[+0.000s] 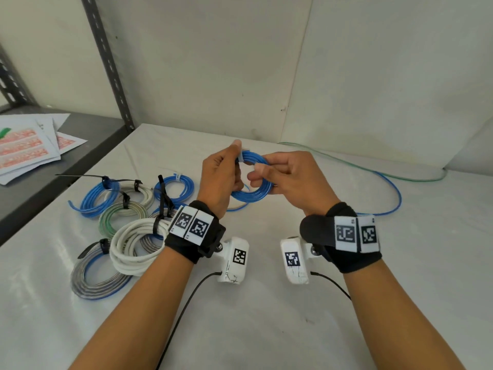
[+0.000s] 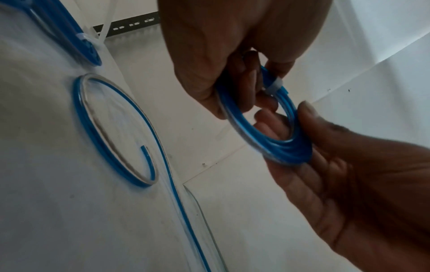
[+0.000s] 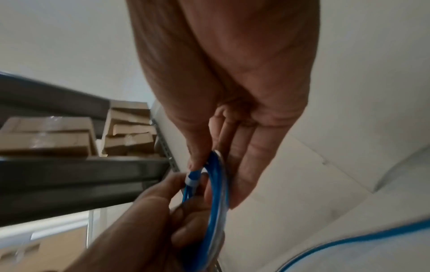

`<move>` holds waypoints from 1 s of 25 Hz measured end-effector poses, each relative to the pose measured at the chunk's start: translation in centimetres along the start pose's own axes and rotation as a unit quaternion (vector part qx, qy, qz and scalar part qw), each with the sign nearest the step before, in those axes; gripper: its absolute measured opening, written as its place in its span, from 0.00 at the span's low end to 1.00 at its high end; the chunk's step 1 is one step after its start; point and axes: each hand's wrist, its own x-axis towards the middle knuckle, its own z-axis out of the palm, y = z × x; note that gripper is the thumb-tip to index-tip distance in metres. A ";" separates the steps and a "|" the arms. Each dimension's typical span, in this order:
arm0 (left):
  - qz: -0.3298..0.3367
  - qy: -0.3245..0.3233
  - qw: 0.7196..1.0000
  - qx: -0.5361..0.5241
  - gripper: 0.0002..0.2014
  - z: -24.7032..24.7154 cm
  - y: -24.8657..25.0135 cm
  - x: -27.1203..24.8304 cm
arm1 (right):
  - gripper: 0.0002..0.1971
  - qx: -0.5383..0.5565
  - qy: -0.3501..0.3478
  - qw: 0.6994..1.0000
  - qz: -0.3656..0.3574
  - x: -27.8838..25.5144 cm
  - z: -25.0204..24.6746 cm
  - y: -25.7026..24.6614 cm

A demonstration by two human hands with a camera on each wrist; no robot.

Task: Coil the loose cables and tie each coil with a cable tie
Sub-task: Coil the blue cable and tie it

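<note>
Both hands hold a small blue cable coil (image 1: 253, 180) above the white table (image 1: 266, 303). My left hand (image 1: 226, 166) pinches the coil's top left, where a white cable tie (image 1: 241, 158) wraps it. My right hand (image 1: 277, 172) grips the coil's right side, thumb on top and fingers underneath. The left wrist view shows the same coil (image 2: 267, 128) with the white tie (image 2: 275, 86) around it. In the right wrist view the coil (image 3: 215, 198) stands edge-on between both hands, its tie (image 3: 192, 181) beside my left thumb.
Several tied coils (image 1: 125, 222) in blue, white, green and grey lie at the left. A loose blue cable (image 1: 392, 188) and a green one (image 1: 346, 162) run along the right. Papers (image 1: 29, 145) rest on a dark shelf at the far left. A wall stands behind.
</note>
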 end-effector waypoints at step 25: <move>-0.082 -0.080 0.965 0.235 0.13 -13.8 15.0 -1.4 | 0.05 -0.131 0.042 0.977 -0.163 4.7 9.2 -8.7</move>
